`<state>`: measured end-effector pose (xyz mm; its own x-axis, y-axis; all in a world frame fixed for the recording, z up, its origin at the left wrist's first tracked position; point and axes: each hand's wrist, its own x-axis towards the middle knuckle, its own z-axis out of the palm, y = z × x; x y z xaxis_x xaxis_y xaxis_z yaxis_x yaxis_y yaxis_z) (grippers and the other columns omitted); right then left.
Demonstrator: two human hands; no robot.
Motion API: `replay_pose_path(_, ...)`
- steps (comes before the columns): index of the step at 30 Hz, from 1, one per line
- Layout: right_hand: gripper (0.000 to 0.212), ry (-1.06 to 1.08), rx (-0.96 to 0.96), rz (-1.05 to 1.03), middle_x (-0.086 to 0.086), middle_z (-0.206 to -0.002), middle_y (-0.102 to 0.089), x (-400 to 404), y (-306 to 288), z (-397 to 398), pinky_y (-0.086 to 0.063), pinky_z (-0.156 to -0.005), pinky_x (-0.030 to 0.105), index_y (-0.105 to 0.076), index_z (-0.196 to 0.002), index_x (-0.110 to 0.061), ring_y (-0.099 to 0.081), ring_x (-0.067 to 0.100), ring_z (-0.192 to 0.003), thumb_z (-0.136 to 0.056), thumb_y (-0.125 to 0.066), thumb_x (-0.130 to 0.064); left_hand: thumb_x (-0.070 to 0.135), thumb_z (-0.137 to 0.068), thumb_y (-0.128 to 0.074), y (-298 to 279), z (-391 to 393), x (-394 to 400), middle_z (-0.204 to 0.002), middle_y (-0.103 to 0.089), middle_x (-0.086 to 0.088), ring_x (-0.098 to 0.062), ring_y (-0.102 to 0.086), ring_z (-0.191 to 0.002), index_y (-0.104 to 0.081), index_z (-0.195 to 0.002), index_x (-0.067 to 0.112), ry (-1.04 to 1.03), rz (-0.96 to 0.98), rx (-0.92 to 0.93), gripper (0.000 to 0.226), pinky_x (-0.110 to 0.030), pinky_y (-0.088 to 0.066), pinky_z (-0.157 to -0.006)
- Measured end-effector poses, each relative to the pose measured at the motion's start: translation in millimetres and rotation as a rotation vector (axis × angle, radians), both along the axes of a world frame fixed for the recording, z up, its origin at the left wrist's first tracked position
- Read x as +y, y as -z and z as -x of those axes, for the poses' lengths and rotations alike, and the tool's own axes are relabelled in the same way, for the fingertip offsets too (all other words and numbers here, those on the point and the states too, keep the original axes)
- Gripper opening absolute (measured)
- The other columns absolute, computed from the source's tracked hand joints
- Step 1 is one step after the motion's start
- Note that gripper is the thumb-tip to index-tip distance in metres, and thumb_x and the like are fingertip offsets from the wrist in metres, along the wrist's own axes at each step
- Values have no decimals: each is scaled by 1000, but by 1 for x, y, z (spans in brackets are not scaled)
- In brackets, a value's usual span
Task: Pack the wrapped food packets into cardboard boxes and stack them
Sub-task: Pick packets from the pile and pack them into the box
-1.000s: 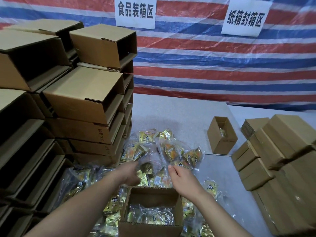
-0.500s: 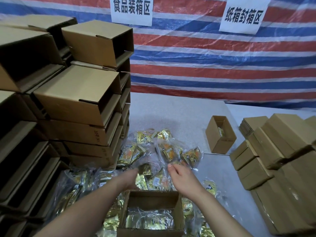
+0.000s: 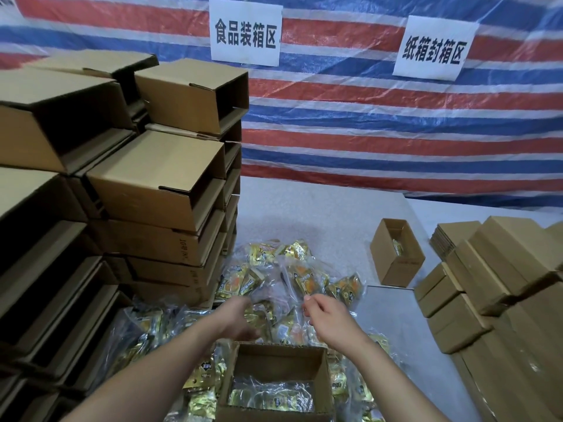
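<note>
While both of my hands reach into the heap of wrapped food packets (image 3: 292,281) just beyond the open box (image 3: 275,382), the clear wrappers are what worry me. My left hand (image 3: 236,315) curls down into the pile, and I think it pinches a packet, though the fingers are turned away and I cannot tell for sure. My right hand (image 3: 324,312) has its fingers bent and seems to nip a clear wrapper edge at the fingertips.

That box sits right under my wrists, with at least 1 layer of packets already lying in the bottom. The packets are slick and tangled together, so lifting 1 could drag its neighbours along and spill them over the box wall or off toward my right, where the bare table (image 3: 396,318) begins.

Close on my left stands a tall stack of empty cartons (image 3: 158,178), lying on their sides. A wide swing of my left elbow could nudge it, and several of those cartons sit unevenly. To my right, the closed boxes (image 3: 502,269) are well apart from my hands.
</note>
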<state>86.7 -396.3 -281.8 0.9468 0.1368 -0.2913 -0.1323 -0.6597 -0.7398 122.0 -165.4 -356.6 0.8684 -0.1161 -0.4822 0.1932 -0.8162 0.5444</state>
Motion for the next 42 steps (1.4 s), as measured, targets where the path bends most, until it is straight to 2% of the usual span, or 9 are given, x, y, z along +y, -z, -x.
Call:
replay_pose_path(5,34,21,-29,-9,-9,-67,-59,0,-14,0,-45,-65,29,-61,-83,-24,-56,8,-63,-103,-42,-44,22,-74,-85,-57,-13,4,-115,-67,-5,-16,-71,-92,-49,-141,14,-242,324,-144,76,-28,-60,-73)
replay_pose_path(8,25,71,-86,-60,-15,-108,-62,2,-24,-5,-47,-85,26,-60,-118,-29,-59,4,-103,-101,-48,-43,16,-74,-86,-97,-15,5,-101,-70,-5,-14,-74,-77,-52,-136,11,-381,555,-181,71,-28,-60,-66)
replay_pose_path(10,55,98,-176,-31,-12,-142,-46,2,-36,-7,-40,-107,35,-40,-144,-31,-43,11,-133,-95,-55,-52,13,-74,-85,-119,-12,1,-100,-71,-7,-14,-74,-78,-54,-132,8,-409,679,-201,66,-26,-59,-65)
replay_pose_path(16,104,-126,-524,301,-16,-160,-10,5,-78,-11,-6,-124,44,1,-151,-44,-3,6,-147,-70,-54,-79,13,-76,-84,-162,8,-29,-92,-76,-7,-21,-75,-83,-67,-108,14,-384,829,-311,37,-35,-61,-75)
replay_pose_path(23,112,-152,-647,478,-8,-155,-24,10,-87,-12,7,-122,46,5,-152,-41,-17,16,-146,-70,-62,-77,21,-90,-73,-183,22,-51,-97,-76,-6,-24,-73,-92,-62,-111,15,-375,943,-297,24,-41,-59,-83)
replay_pose_path(27,97,-156,-715,491,-5,-135,-43,10,-88,-13,-12,-122,45,-16,-148,-33,-37,19,-132,-69,-64,-63,29,-96,-63,-186,28,-58,-105,-71,-12,-23,-70,-95,-59,-115,9,-349,973,-257,27,-41,-55,-90)
replay_pose_path(33,61,42,-198,-306,-16,-109,-64,8,-100,-5,-51,-76,22,-52,-118,-40,-64,6,-99,-64,-77,-55,50,-104,-26,-188,21,-49,-96,-71,-6,-20,-67,-85,-64,-105,11,-335,1087,-175,55,-37,-51,-80)
replay_pose_path(36,48,73,124,-787,5,-104,-73,-1,-101,0,-57,-78,33,-68,-113,-20,-71,21,-96,-73,-78,-45,47,-105,-27,-182,19,-44,-93,-71,-3,-17,-67,-80,-63,-104,11,-405,1015,-180,51,-33,-52,-75)
replay_pose_path(42,50,56,307,-1146,24,-126,-64,-16,-92,4,-57,-89,49,-74,-114,-10,-69,33,-102,-75,-76,-41,37,-104,-42,-153,37,-28,-99,-71,0,-10,-67,-80,-65,-108,17,-337,797,-219,31,-30,-52,-77)
